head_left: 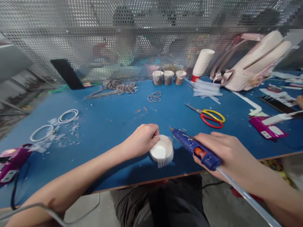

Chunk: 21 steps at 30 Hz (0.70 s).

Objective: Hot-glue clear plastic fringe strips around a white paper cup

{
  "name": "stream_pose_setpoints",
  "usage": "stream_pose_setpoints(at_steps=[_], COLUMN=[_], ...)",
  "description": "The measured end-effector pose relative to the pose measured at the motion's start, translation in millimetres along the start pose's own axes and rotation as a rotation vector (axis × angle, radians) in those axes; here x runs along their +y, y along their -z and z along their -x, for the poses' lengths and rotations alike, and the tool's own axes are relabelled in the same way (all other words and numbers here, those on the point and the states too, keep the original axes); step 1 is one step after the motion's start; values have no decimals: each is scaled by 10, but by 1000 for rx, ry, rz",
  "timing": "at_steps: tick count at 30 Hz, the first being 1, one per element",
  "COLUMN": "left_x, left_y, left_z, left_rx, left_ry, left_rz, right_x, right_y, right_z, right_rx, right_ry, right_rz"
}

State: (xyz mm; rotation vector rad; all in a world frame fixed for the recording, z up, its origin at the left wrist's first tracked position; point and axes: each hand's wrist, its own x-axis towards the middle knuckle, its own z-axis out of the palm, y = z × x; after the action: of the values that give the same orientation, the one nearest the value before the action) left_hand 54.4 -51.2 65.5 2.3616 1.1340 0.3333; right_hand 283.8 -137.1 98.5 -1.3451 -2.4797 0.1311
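My left hand (145, 140) pinches the rim of a white paper cup (163, 149) near the table's front edge. The cup is tilted so its inside faces me, and pale fringe-like material hangs round its outside. In my right hand (222, 148) is a blue hot glue gun (194, 146), held with its nozzle pointing up and left, just right of the cup and apart from it. A long clear glue stick (246, 195) sticks out of the gun's back end. My left fingertips are partly hidden by the fist.
Yellow-and-red scissors (211, 118) lie beyond the glue gun. Three wrapped cups (167, 78), stacked paper cups (203, 64), grey cord (118, 87) and a pink bag (255, 63) stand along the mesh panel (142, 34). White rings (68, 116) and purple power strips (267, 128) flank the work area.
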Motion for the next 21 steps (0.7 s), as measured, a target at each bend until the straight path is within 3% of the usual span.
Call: stream_pose_setpoints(at_steps=[13, 21], left_x=[-9, 199], left_y=[38, 91], left_z=[-41, -26], left_rx=[-120, -268], left_ry=[20, 111], left_rz=[-308, -455], right_x=[48, 64], right_y=[-69, -61], right_z=[31, 40], right_rx=[4, 6], right_ry=[-54, -49], right_rz=[-80, -97])
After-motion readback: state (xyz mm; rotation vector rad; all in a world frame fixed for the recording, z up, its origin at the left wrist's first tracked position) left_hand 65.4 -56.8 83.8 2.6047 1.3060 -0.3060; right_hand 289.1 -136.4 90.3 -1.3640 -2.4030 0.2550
